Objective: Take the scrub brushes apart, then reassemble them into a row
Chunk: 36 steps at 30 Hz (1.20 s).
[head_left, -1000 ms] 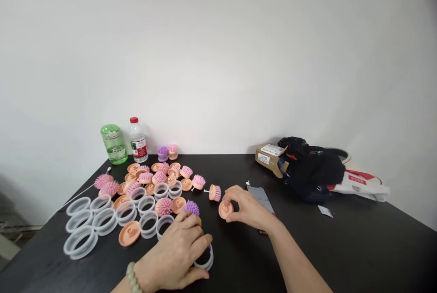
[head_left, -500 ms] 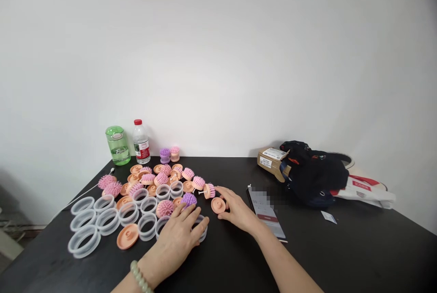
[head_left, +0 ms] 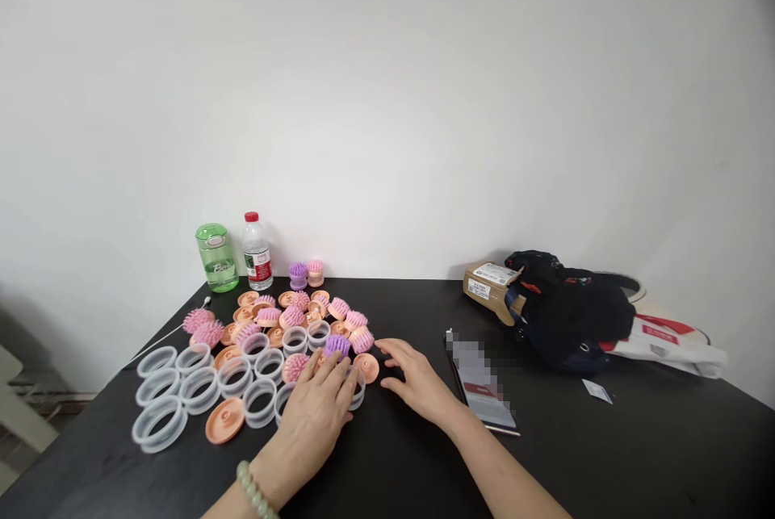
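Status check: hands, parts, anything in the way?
Left hand over clear ring, near purple brush head; grip hidden. Right hand open beside orange disc. Pink brush head crowds disc's far side.

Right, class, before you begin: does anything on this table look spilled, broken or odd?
Only the phone, right of the right hand: a blocky patch hides part of its screen, probably masking in the picture rather than damage. I see no spill or breakage among the brushes and clear rings.
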Each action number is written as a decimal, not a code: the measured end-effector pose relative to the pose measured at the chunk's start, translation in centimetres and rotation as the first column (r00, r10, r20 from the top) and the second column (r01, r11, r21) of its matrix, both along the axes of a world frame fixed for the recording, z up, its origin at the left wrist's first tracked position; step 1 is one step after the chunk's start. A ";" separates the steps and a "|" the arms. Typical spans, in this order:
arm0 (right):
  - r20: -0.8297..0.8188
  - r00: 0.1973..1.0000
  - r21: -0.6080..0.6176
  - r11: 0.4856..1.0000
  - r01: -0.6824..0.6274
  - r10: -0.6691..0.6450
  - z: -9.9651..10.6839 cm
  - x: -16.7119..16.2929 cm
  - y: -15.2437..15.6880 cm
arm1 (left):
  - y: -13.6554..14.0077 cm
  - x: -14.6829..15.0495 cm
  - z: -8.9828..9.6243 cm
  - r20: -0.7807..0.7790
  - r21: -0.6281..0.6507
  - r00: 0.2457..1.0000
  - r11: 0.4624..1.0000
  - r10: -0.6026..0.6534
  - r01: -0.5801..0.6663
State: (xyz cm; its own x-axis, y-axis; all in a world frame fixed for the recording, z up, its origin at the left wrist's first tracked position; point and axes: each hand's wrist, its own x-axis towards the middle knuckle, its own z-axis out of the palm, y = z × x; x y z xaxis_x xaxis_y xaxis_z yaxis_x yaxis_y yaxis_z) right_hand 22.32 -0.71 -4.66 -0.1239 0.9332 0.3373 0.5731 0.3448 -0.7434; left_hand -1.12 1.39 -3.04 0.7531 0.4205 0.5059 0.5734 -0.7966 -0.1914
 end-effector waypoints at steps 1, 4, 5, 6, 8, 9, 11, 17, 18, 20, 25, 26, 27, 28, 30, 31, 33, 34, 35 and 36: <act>-0.002 1.000 -0.001 1.000 0.015 -0.015 -0.1 0.1 0.0 | -0.1 0.0 0.3 0.024 -0.029 1.000 1.000 -0.003 0.004; 0.005 0.999 -0.001 0.999 0.032 -0.032 0.0 0.1 0.0 | -0.3 0.1 0.9 0.067 -0.054 0.997 0.998 -0.027 0.030; 0.010 1.000 0.000 1.000 0.029 -0.029 0.1 0.0 -0.1 | -0.2 0.2 0.8 0.077 -0.039 0.996 0.999 -0.035 0.038; 0.013 1.000 0.003 1.000 0.022 -0.022 0.3 -0.2 -0.2 | -0.1 0.3 0.6 0.088 -0.017 0.995 0.999 -0.044 0.046; 0.007 1.000 0.011 1.000 -0.002 0.002 0.6 -0.5 -0.5 | 0.2 0.4 0.1 0.114 0.021 0.992 0.998 -0.056 0.054; -0.001 1.000 0.017 1.000 -0.014 0.014 0.7 -0.6 -0.6 | 0.3 0.5 -0.2 0.129 0.029 0.990 0.998 -0.055 0.052; -0.027 0.999 0.037 0.999 -0.022 0.023 0.8 -0.8 -0.7 | 0.4 0.5 -0.4 0.153 0.019 0.987 0.999 -0.050 0.047; -0.127 0.987 0.089 0.990 0.113 -0.102 1.5 -1.0 0.4 | -0.6 0.0 0.9 0.254 -0.041 0.965 0.997 -0.060 0.073; -0.119 0.987 0.101 0.988 0.121 -0.109 2.0 -1.1 0.8 | -0.8 0.0 1.1 0.278 -0.032 0.957 0.995 -0.079 0.092; -0.037 0.994 0.136 0.985 0.108 -0.104 3.3 -1.7 1.9 | -1.2 0.0 1.4 0.316 0.007 0.938 0.989 -0.142 0.147; 0.328 0.939 0.221 0.975 0.027 -0.100 6.9 -4.2 7.5 | -1.2 0.4 1.2 0.391 0.170 0.864 0.947 -0.319 0.273; 0.360 0.926 0.226 0.974 0.028 -0.110 7.3 -4.9 9.1 | -1.0 0.6 1.0 0.412 0.210 0.844 0.937 -0.343 0.278; 0.390 0.913 0.228 0.973 0.033 -0.122 7.7 -5.5 10.8 | -0.8 0.9 0.7 0.428 0.250 0.827 0.927 -0.364 0.278; 0.421 0.897 0.229 0.973 0.040 -0.136 7.8 -6.2 12.7 | -0.6 1.1 0.3 0.437 0.282 0.817 0.920 -0.375 0.271; 0.481 0.862 0.230 0.972 0.056 -0.163 7.8 -7.4 16.3 | -0.1 1.8 -0.8 0.445 0.314 0.814 0.916 -0.373 0.249; 0.507 0.844 0.229 0.971 0.063 -0.175 7.7 -8.0 17.9 | 0.1 2.2 -1.4 0.449 0.315 0.817 0.920 -0.361 0.233; 0.551 0.812 0.228 0.971 0.073 -0.190 7.2 -9.1 20.8 | 0.6 2.9 -2.8 0.476 0.298 0.821 0.936 -0.316 0.188; 0.569 0.799 0.226 0.971 0.076 -0.195 6.9 -9.6 21.9 | 0.8 3.3 -3.5 0.504 0.288 0.817 0.946 -0.279 0.146; 0.584 0.787 0.223 0.972 0.080 -0.199 6.6 -10.1 22.9 | 1.0 3.6 -4.1 0.521 0.281 0.816 0.953 -0.248 0.110; 0.595 0.778 0.219 0.972 0.086 -0.203 6.4 -10.5 23.6 | 1.1 3.9 -4.6 0.529 0.284 0.816 0.955 -0.233 0.088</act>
